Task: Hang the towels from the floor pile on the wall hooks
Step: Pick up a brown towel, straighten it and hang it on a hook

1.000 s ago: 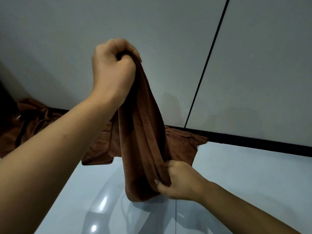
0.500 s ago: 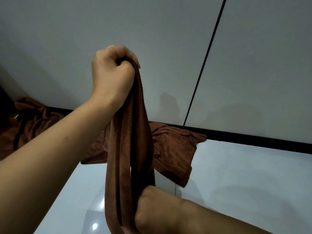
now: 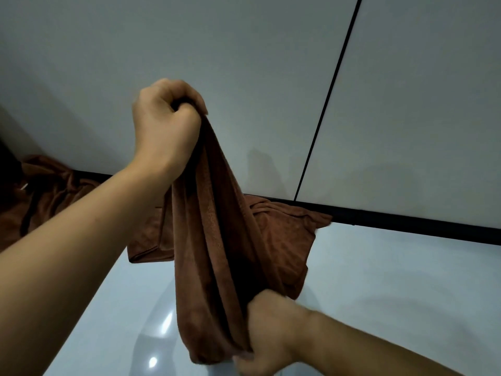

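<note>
While left hand (image 3: 165,128) grips top, towel (image 3: 214,256) hangs near-vertical; right hand (image 3: 267,332) clutches bottom end.

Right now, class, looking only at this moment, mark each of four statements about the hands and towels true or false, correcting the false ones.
1. The left hand grips the top of the brown towel. True.
2. The right hand is empty. False: it grips the towel's lower part.
3. More brown towels lie on the floor by the wall. True.
4. The held towel hangs on a hook. False: no hook is visible.
</note>
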